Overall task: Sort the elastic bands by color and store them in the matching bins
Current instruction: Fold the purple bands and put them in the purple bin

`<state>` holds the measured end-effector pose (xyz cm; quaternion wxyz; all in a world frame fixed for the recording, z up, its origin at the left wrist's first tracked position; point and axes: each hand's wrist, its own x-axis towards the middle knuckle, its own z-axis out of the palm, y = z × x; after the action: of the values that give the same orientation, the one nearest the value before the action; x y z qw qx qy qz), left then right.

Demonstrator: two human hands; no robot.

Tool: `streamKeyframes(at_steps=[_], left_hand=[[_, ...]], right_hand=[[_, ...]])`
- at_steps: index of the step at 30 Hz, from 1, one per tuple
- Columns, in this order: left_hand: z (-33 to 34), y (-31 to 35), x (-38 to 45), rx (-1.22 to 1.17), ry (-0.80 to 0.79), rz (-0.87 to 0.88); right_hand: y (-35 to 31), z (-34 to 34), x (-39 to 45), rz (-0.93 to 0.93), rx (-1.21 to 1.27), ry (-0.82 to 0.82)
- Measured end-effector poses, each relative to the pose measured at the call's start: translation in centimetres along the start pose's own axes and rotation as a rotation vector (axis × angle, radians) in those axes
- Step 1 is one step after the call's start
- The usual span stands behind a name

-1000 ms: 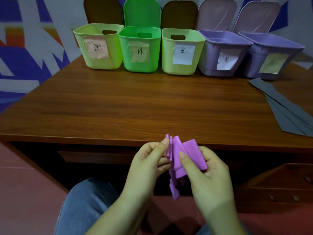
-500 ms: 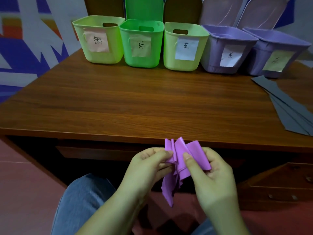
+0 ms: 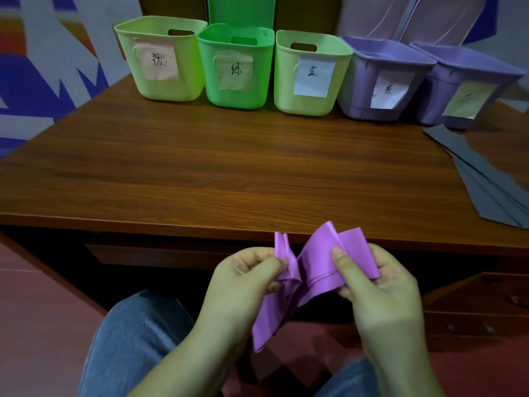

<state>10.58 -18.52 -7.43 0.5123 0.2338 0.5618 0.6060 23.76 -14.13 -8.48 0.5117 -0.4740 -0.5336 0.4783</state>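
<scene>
Both hands pinch a purple elastic band [image 3: 312, 270] in front of the worktop [image 3: 229, 173] edge: left hand [image 3: 246, 282] on gathered folds, right hand [image 3: 375, 287] on the flat loop. It looks light, limp and smooth; gripping bunched folds seems safest.

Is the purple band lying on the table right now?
No, the purple band is held by the left hand and right hand below the table's front edge.

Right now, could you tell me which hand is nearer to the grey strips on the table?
Right. The right hand is just below-left of the grey strips; the left hand is farther left, across the purple band.
</scene>
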Motion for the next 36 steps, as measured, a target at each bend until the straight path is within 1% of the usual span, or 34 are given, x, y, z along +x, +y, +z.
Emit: streamKeyframes(at_steps=[2, 5, 9, 13, 21, 25, 27, 31, 36], left_hand=[[0.0, 0.1, -0.2, 0.023, -0.004, 0.036], [0.3, 0.2, -0.3, 0.036, -0.022, 0.067], [0.4, 0.1, -0.2, 0.032, -0.049, 0.091], [0.2, -0.1, 0.0, 0.036, -0.057, 0.099], [0.5, 0.0, 0.1, 0.035, -0.044, 0.059], [0.7, 0.5, 0.0, 0.000, -0.081, 0.008], [0.8, 0.6, 0.0, -0.023, -0.095, -0.008], [0.6, 0.3, 0.4, -0.001, -0.064, -0.032], [0.3, 0.1, 0.7, 0.088, -0.039, 0.013]], right_hand=[[-0.3, -0.3, -0.1, -0.058, -0.047, -0.007], [-0.6, 0.0, -0.5, -0.106, -0.101, -0.066], [-0.8, 0.8, -1.1, -0.102, -0.123, -0.134], [-0.8, 0.9, -1.1, -0.097, -0.119, -0.140], [-0.9, 1.0, -1.3, -0.137, -0.064, -0.186], [-0.6, 1.0, -1.4, -0.164, -0.046, -0.227], [-0.3, 1.1, -1.3, -0.146, -0.048, -0.222], [0.6, 0.8, -1.0, -0.048, -0.011, -0.213], [0.3, 0.7, -0.9, 0.020, 0.082, -0.246]])
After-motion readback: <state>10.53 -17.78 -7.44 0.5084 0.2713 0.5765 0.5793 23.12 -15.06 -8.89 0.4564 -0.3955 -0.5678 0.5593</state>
